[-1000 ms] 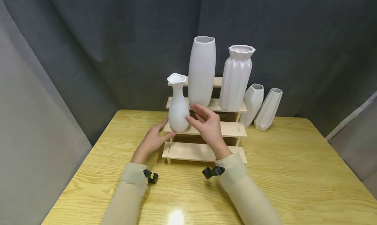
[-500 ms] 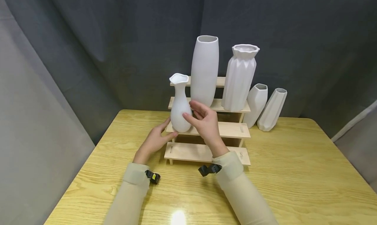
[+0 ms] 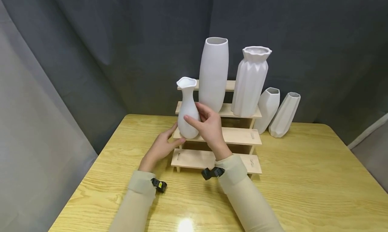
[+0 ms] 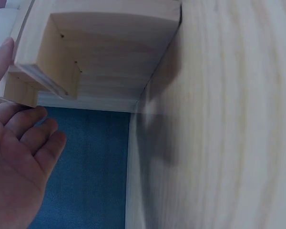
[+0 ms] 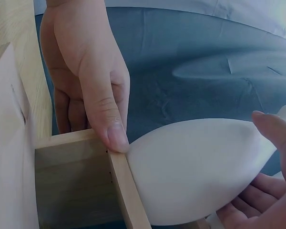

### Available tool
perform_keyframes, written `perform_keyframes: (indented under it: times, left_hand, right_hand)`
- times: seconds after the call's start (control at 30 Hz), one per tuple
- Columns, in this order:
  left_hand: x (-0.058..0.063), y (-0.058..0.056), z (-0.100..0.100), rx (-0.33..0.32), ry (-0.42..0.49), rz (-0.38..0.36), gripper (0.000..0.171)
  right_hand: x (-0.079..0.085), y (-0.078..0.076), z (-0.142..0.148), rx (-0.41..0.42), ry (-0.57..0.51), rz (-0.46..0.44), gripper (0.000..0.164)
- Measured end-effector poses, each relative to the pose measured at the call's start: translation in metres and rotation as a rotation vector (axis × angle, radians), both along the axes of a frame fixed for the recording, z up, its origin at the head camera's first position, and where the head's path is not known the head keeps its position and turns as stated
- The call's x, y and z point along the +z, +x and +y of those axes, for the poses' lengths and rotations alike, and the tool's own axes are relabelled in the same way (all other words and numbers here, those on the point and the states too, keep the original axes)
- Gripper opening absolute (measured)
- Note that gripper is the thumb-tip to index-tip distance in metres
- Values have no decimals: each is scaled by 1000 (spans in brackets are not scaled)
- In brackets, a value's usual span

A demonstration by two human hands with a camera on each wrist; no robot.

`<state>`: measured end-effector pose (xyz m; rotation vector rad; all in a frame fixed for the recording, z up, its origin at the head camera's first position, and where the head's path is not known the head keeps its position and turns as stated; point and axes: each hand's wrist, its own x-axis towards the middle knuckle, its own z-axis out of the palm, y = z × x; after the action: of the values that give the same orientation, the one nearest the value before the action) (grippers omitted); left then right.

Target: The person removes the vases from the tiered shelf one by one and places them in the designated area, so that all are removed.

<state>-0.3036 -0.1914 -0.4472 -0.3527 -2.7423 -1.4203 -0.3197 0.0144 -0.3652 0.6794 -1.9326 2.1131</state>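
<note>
A white vase (image 3: pixel 186 105) with a wavy rim and narrow neck stands upright at the left end of a low tier of the stepped wooden stand (image 3: pixel 239 136). My right hand (image 3: pixel 210 129) holds the vase's rounded body from the right, thumb in front and fingers behind. At the tier's left end is my left hand (image 3: pixel 162 146). In the right wrist view its thumb presses on the wooden edge beside the base of the vase. The left wrist view shows its fingers (image 4: pixel 31 126) curled below the tier's end.
Behind stand a tall smooth white vase (image 3: pixel 214 75) and a pleated white vase (image 3: pixel 251 83) on a higher tier. Two faceted vases, one upright (image 3: pixel 268 109) and one leaning (image 3: pixel 284 114), are right of the stand on the wooden table (image 3: pixel 303 178). A dark curtain (image 3: pixel 151 39) hangs behind.
The whole scene has shifted slightly right in the head view. My right thumb has slid left across the vase's body, and the right hand now reaches further around it. The left hand stays at the tier's end.
</note>
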Motion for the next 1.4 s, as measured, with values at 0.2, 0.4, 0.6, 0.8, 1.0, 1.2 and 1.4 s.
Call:
perform_keyframes:
  times: [0.2,0.4,0.6,0.8,1.0,1.2,1.4]
  left_hand:
    - [-2,-2,0,-5,0,7,84]
    - [-1,-2,1,-9,-12,22,84]
    - [1,-1,4,-6,-10,8,87]
    - [2,-2,5,-7,-20,-5,90]
    - [2,-4,7,2,-10,-41,91]
    - [3,-7,10,-2,-19,-38,91]
    - [4,-12,12,-14,-24,-30,89]
  right_hand:
    - [0,-3,-2,-20,46,18,58]
    - [4,1,0,-48,74,24,56]
    - [6,5,4,-64,82,33,60]
    - [10,10,10,-74,78,26,59]
    - [14,15,20,-77,82,-12,58]
    - [18,21,30,-73,73,-42,58]
    - [21,26,39,-60,74,-42,57]
